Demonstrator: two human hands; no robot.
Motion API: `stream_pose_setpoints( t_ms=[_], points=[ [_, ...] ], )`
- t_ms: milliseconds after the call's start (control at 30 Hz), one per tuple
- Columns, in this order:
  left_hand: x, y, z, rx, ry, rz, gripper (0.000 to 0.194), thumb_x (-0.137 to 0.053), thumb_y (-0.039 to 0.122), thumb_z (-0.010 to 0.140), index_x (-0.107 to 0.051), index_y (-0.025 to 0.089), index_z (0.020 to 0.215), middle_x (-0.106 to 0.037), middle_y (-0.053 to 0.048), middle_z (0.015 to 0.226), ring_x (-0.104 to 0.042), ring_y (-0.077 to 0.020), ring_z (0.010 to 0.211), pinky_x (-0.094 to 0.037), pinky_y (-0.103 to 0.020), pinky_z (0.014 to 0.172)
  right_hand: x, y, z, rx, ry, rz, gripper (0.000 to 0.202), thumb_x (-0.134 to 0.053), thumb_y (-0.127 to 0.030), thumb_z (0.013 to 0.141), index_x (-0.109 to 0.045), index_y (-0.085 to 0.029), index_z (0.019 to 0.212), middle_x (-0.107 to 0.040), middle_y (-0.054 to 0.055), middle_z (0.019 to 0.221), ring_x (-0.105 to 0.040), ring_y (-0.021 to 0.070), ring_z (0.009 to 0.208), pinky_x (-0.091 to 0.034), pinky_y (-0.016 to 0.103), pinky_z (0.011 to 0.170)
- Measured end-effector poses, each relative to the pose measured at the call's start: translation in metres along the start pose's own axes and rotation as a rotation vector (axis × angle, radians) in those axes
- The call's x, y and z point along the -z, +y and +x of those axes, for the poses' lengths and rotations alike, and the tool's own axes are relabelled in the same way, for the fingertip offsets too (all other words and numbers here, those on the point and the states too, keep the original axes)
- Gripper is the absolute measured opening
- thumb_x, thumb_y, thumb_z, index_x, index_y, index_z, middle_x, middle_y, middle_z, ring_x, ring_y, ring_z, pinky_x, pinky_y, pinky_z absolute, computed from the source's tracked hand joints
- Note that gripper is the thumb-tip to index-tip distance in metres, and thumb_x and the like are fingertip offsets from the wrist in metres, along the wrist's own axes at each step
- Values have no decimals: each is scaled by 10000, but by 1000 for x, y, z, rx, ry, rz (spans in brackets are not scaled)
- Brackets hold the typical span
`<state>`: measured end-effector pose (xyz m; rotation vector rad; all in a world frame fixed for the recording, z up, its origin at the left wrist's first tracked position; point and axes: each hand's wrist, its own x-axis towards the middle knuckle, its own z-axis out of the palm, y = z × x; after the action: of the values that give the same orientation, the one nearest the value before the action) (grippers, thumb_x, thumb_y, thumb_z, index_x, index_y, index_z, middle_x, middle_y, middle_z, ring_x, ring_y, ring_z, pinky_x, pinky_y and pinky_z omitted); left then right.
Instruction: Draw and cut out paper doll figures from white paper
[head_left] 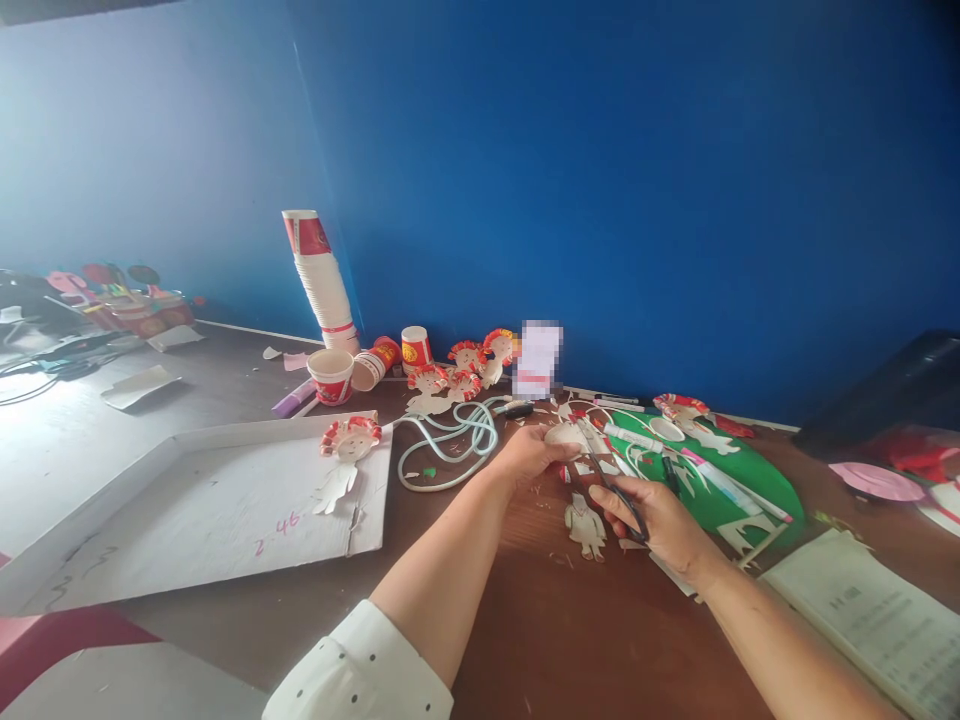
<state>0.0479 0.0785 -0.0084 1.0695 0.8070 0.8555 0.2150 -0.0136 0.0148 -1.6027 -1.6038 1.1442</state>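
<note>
Inside the tray [202, 525] lies one doll [349, 446]; left hand [531, 455] clasps paper [565, 435], right hand [664, 518] scissors [640, 520].

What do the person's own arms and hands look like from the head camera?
The left hand and right hand wear no gloves. A white sleeve with small dark dots shows on the left arm; no sleeve shows on the right arm.

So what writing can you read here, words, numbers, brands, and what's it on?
"2.46", probably, in pink on the white tray; dark marks there unreadable.
Red cup: gold markings, too small.
Printed page: too blurred.
Upright white paper: pixelated.
White marker: any lettering too small.
</note>
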Motion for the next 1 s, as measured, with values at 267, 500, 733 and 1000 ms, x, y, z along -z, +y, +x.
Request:
stream_pose_setpoints(
  t_ms=[267, 500, 733, 1000],
  points=[
    [0, -4, 2, 20, -68, 41, 422, -810, 366, 549, -668, 101, 846, -652, -58, 738, -580, -136, 649, -480, -305, 721, 0, 7, 2, -64, -15, 46, 435, -567, -614, 770, -616, -183, 801, -483, -37, 538, -468, 124, 544, -429, 233, 487],
    [1, -3, 2, 30, -90, 0, 392, -806, 327, 557, -663, 100, 843, -638, -41, 721, -554, -113, 607, -449, -268, 640, 2, 8, 2, -46, -10, 19, 418, -588, -592, 769, -588, -180, 694, -475, -38, 520, -443, 107, 533, -415, 214, 486],
    [-2, 7, -5, 72, -69, 5, 320, -804, 279, 557, -652, 98, 772, -613, -19, 663, -528, -91, 570, -418, -239, 586, 3, 4, 2, -29, -25, 21, 408, -600, -578, 765, -612, -171, 731, -451, -45, 503, -437, 102, 515, -418, 214, 475],
    [-4, 17, -13, 116, -89, -51, 301, -816, 235, 537, -648, 95, 744, -612, -23, 683, -541, -96, 627, -440, -251, 643, 4, 4, 2, -2, -33, 21, 401, -620, -562, 755, -624, -163, 706, -436, -44, 517, -427, 99, 511, -446, 223, 466]
  ],
)
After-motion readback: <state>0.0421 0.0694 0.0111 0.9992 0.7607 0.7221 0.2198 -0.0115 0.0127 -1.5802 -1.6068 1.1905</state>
